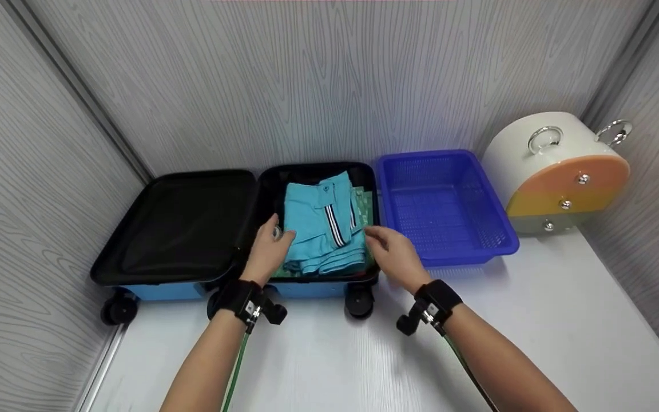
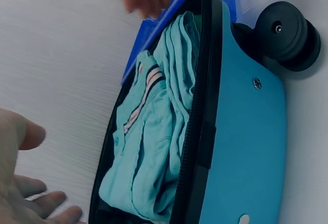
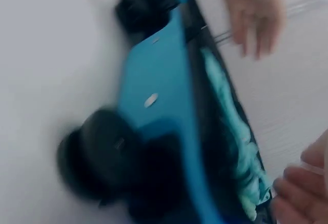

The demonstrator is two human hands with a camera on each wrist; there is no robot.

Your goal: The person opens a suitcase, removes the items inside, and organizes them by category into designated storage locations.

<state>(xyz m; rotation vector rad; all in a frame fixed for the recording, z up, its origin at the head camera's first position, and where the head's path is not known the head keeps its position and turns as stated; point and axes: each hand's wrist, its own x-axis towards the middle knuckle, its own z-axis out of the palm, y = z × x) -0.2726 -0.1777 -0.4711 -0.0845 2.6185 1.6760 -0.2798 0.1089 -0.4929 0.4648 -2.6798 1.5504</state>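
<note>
Clothes [image 1: 306, 214] are lying in the suitcase [image 1: 311, 290], between the left hand [image 1: 269, 249] and the right hand [image 1: 395, 254] | both hands are hovering, fingers relaxed, unclamped | clothes are showing folded turquoise layers, a button, a dark-and-white stripe

Seeing turquoise across the folded clothes [image 1: 305, 214], with dark and white lines running down their stripe [image 1: 334, 226]. Finding green, flecked paler, on the cloth [image 1: 367, 207] beneath. Noting bright blue on the suitcase [image 1: 312, 290] shell, black on its lining and wheels [image 1: 359, 303]. Seeing deep violet-blue on the basket [image 1: 467, 256]; orange, mustard and grey-green banding on the white box [image 1: 558, 177]; silver on its knobs [image 1: 566, 204]; grey wood-grain lines on the pale wall [image 1: 318, 86]; white on the tabletop [image 1: 329, 360].
</note>
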